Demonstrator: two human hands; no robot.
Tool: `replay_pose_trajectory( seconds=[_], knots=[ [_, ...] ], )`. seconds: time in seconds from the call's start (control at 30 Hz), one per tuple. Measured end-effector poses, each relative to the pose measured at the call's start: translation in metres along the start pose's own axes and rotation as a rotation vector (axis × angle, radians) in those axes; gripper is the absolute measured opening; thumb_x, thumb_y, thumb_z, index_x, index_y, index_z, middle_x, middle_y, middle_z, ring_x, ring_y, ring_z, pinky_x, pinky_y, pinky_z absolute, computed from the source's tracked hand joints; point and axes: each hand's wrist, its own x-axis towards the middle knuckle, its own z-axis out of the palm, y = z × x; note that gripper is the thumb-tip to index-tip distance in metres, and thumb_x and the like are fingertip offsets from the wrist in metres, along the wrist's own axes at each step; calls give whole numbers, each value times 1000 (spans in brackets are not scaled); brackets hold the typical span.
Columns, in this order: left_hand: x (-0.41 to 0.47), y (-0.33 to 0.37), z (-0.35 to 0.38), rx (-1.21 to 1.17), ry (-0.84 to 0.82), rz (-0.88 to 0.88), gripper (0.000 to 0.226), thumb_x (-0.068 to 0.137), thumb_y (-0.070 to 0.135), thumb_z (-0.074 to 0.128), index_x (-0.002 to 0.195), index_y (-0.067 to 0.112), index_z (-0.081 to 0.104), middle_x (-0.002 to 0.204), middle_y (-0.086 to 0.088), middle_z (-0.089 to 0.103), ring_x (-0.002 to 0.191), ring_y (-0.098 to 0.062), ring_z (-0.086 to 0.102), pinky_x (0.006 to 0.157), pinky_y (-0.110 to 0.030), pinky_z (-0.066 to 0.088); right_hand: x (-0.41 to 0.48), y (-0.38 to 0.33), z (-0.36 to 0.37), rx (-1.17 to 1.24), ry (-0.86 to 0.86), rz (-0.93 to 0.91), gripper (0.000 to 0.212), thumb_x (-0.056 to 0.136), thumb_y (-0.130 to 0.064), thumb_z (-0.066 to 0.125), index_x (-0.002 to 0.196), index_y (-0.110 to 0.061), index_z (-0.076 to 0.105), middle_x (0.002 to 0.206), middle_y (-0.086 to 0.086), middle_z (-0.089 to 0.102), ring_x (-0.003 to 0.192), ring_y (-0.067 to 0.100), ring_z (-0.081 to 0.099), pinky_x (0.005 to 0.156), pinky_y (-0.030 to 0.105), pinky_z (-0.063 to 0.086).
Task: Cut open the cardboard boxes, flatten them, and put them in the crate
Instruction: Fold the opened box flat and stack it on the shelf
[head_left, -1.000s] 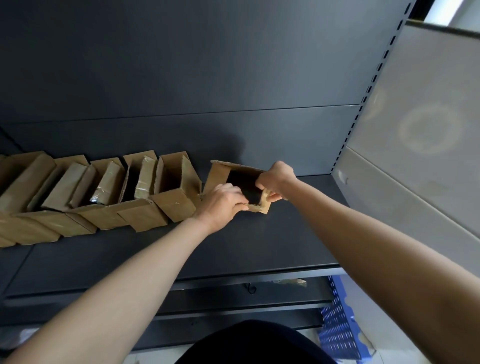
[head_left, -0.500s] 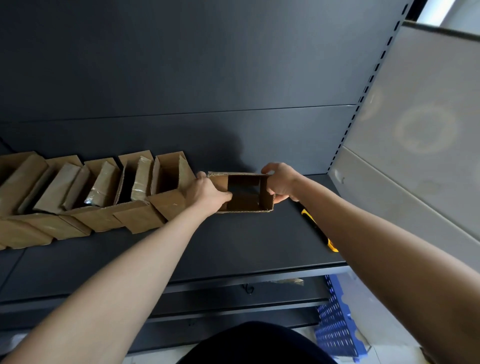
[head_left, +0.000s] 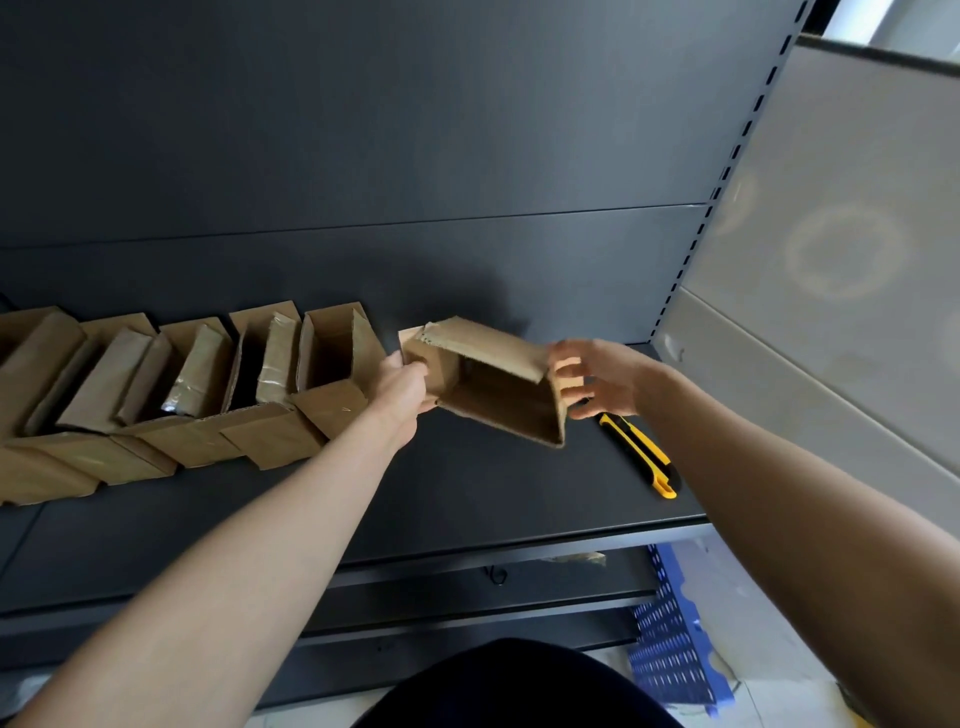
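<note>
Opened cardboard box (head_left: 493, 400), tilted over the shelf (head_left: 467, 499) beside the row of boxes (head_left: 208, 415): left hand (head_left: 402, 387) grips its left end, right hand (head_left: 597, 376) touches the right wall with spread fingers, apparently to press it flat.

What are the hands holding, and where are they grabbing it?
The left hand grips an opened cardboard box by its left end. The right hand only touches the box's right end with spread fingers.

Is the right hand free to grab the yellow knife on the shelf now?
Probably yes: the right hand is open beside the box, which the left hand grips, and the knife lies uncovered on the shelf just under it.
</note>
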Motion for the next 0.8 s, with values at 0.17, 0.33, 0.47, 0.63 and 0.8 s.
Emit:
replay_pose_trajectory(
  seconds=[0.17,0.33,0.47,0.63,0.8],
  knots=[
    [-1,0,-7,-207,-69,-37,30,96,-5,41,119,10,52,108,-7,59,108,-26,57,87,-41,50,3,3,-9,46,132,37,103,57,-49,85,142,-19,34,149,6,33,138,36,29,107,54,33],
    [-9,1,-7,-372,-205,-64,23,97,0,43,108,15,56,105,-4,63,104,-24,59,88,-41,50,2,5,-12,318,127,57,59,75,-55,72,117,-16,58,117,11,62,100,31,63,91,51,50],
    [-12,2,-7,-417,-189,-69,26,97,9,48,122,15,55,117,-8,64,112,-27,59,93,-44,50,-1,4,-8,479,217,40,38,85,-30,71,113,-9,57,107,9,65,96,25,65,76,44,54],
    [-9,6,-24,-426,-345,-202,61,82,69,50,127,28,57,121,-10,62,112,-34,58,93,-61,45,1,3,-6,447,310,6,45,82,-14,75,120,-9,53,112,7,61,103,25,61,77,45,55],
    [-4,-4,-26,-96,-142,-166,53,79,34,75,127,25,54,122,-6,62,108,-27,60,82,-40,56,1,6,-11,274,335,2,40,80,-6,74,114,-9,54,112,8,61,98,25,61,79,43,54]
  ],
)
